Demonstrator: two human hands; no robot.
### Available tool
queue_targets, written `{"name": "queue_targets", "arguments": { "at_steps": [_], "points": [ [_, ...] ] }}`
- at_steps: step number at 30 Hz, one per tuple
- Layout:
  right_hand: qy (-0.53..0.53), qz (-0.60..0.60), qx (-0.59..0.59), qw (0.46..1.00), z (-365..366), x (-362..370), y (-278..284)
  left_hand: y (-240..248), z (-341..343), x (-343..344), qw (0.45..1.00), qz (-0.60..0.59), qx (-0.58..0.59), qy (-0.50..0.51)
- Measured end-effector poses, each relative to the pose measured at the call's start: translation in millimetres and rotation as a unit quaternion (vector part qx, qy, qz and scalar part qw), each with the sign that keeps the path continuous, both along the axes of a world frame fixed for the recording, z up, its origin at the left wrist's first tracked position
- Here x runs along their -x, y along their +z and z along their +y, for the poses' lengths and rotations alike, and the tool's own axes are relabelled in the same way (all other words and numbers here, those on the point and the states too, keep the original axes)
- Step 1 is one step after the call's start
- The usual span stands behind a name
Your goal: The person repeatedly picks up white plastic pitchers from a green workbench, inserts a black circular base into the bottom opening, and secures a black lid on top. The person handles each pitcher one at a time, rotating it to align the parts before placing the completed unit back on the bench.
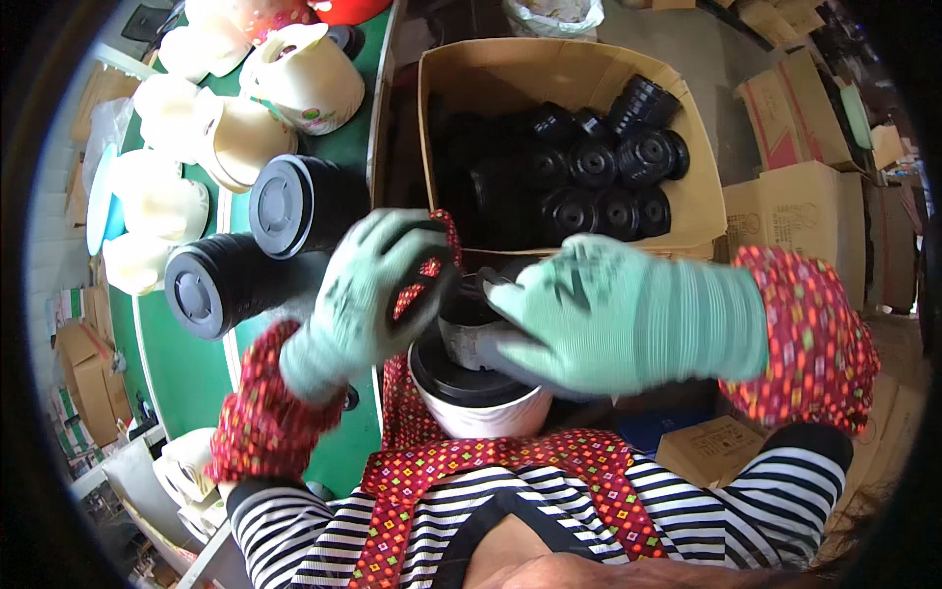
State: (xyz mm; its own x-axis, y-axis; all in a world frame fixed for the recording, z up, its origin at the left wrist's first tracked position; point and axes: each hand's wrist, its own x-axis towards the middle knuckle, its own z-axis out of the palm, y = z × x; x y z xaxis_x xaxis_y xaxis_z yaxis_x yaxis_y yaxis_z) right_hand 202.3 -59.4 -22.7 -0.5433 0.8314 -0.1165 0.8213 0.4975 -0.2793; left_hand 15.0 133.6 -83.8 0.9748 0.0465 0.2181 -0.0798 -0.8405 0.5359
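Both my hands wear pale green gloves with dark palms. Upright in front of my apron stands a white rounded vessel (496, 417), topped by a wide black ring (442, 375). A grey cylindrical piece (463, 342) sits at the middle of that ring. My right hand (564, 319) closes on this grey piece from the right, its fingertips smeared by motion. Left of the vessel, my left hand (378, 280) is curved with a gap between thumb and fingers, and nothing shows in it. Two black cylindrical parts (285, 206) lie beside it on the green bench.
A large open cardboard box (574, 59) beyond my hands holds many black round parts (599, 162). Cream and white jug bodies (309, 83) crowd the green bench (177, 363) at left. Cardboard cartons (800, 221) stand at right. A white-lined bin (554, 18) is at the far side.
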Motion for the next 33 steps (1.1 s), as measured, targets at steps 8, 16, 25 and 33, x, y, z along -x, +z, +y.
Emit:
{"name": "queue_targets", "arguments": {
  "at_steps": [8, 16, 25, 33],
  "points": [
    [-0.081, 0.546, 0.045, 0.832, 106.6, 4.2, -141.2, 1.0, -33.7, 37.4, 0.996, 0.092, 0.011, -0.014],
    [0.032, 0.671, 0.259, 0.694, 112.1, 47.3, -190.6, 38.3, -66.3, -13.6, 0.996, -0.040, -0.046, -0.067],
    [0.109, 0.666, -0.016, 0.738, 97.8, 25.9, -187.6, 12.6, -94.3, -43.0, 0.969, 0.094, 0.152, -0.169],
    [-0.193, 0.418, -0.100, 0.882, 24.4, -10.3, -193.1, -15.4, -24.9, 15.5, 0.863, -0.074, 0.440, -0.238]
  ]
}}
